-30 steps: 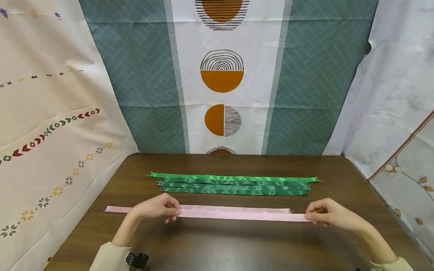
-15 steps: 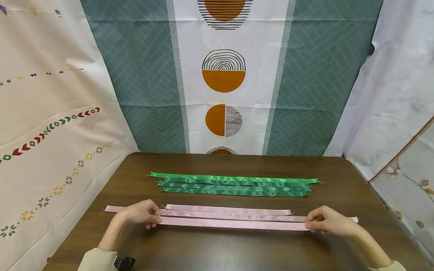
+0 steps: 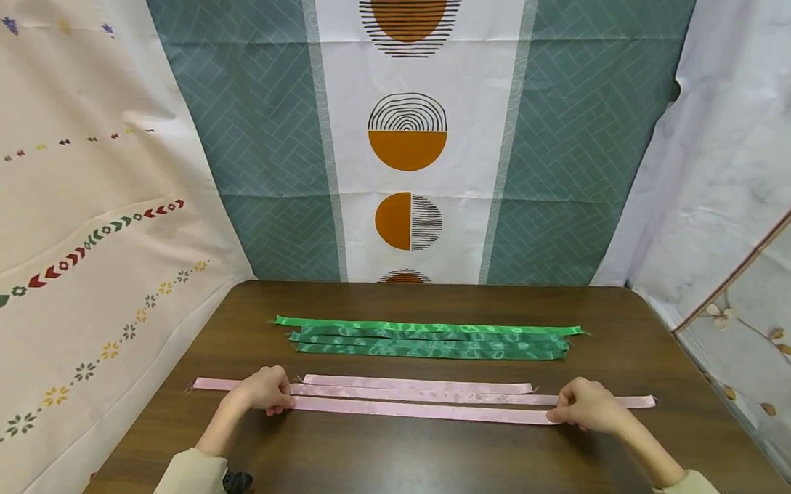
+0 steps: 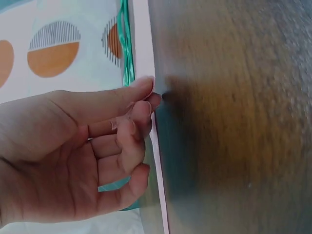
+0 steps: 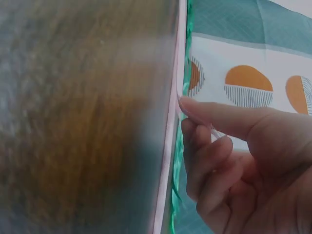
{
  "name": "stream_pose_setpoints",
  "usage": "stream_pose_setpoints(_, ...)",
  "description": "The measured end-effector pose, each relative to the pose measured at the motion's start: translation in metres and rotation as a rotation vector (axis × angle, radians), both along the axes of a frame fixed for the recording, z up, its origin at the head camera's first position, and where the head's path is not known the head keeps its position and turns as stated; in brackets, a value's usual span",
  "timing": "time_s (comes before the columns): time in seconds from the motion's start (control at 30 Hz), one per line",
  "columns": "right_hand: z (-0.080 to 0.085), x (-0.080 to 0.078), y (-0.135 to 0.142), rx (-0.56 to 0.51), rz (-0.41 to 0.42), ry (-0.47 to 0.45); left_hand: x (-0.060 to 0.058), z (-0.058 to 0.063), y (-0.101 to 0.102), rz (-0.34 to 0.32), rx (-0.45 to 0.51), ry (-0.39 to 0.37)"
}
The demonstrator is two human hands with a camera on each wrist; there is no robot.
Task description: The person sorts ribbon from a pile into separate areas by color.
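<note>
A front pink ribbon point(image 3: 421, 410) stretches nearly straight between my two hands in the head view, low over the brown table. Its left end is pinched between thumb and fingers of my left hand point(image 3: 264, 391), also large in the left wrist view. My right hand point(image 3: 587, 406) pinches the other end; in the right wrist view a frayed tip of ribbon point(image 5: 217, 132) pokes out among the fingers. Just behind lie a long pink ribbon point(image 3: 636, 401), running past both hands, and a shorter pink ribbon point(image 3: 413, 384). Whether the held ribbon touches the table is hard to tell.
Farther back on the table point(image 3: 390, 465) lie a bright green ribbon point(image 3: 431, 326) and several dark green ribbons point(image 3: 425, 346) side by side. A patterned curtain point(image 3: 405, 152) hangs behind the table, with cloth at both sides.
Both hands have brought the front pink ribbon toward the near edge, away from the other two, and the left hand has shifted left. Over the last half second they have barely moved.
</note>
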State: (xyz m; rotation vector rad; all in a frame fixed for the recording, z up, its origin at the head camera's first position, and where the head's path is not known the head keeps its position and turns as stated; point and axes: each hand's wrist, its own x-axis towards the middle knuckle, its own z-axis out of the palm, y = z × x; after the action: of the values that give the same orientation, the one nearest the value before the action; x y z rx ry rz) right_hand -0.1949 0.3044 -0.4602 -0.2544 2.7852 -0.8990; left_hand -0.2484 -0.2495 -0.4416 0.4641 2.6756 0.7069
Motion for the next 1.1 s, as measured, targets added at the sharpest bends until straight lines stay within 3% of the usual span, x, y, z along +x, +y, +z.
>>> stream_pose_setpoints(0.2,-0.002,-0.001,-0.006,0.123,-0.112,0.062,0.001,0.002,0.010,0.098,-0.106,0.031)
stream_pose_setpoints(0.4,-0.003,-0.001,-0.004,0.156,-0.153,0.068,0.000,0.002,0.016,0.193,-0.179,0.016)
stream_pose_setpoints(1.1,0.001,-0.003,0.004,0.191,-0.158,0.066,-0.006,-0.001,0.010,0.262,-0.218,0.000)
